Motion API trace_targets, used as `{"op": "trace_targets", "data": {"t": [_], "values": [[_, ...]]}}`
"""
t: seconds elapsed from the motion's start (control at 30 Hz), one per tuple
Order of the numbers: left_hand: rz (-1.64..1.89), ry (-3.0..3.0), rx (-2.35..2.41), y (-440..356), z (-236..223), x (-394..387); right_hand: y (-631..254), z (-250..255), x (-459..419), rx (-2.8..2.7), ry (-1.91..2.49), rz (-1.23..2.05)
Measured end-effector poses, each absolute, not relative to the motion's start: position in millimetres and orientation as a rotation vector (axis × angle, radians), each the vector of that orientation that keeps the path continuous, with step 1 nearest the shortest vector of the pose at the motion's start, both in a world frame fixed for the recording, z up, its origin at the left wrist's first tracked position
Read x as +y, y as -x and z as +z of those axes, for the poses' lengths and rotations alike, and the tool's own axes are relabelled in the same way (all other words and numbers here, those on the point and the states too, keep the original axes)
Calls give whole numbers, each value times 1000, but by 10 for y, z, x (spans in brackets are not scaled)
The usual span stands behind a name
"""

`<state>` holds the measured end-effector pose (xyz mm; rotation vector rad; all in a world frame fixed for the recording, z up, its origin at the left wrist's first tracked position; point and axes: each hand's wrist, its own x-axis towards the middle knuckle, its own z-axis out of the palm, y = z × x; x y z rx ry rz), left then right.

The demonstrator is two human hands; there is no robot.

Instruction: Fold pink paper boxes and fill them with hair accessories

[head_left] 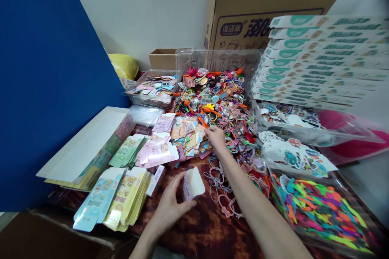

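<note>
My left hand (172,202) is wrapped round a small open paper box (194,182), its white inside facing up and its flap tipped to the right. Farther forward, my right hand (216,138) reaches to where a heap of small cards (188,131) meets a big pile of colourful hair ties and trinkets (221,97). The right fingertips are pressed together there, and whatever they pinch is too small to make out. An orange piece (202,122) lies just beyond those fingertips.
Flat folded boxes in yellow (129,196), blue (99,198), green (127,149) and pink (159,151) lie at left. A tray of bright stretchy pieces (325,214) is at right, below sticker bags (300,156) and stacked white cartons (316,56). A large cardboard box (243,0) stands behind.
</note>
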<state>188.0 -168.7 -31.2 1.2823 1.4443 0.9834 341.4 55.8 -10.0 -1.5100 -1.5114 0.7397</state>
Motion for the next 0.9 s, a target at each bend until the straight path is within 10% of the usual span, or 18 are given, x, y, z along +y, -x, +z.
{"op": "trace_targets", "data": {"t": [0.47,0.9], "values": [[992,-1551,1667,-2075,-186,-1422,-4169,506,-806,-1167,1256,1191],[940,-1857,1612,-2273,-130,-1483,-4237,296,-1061,-1833,1494,855]]}}
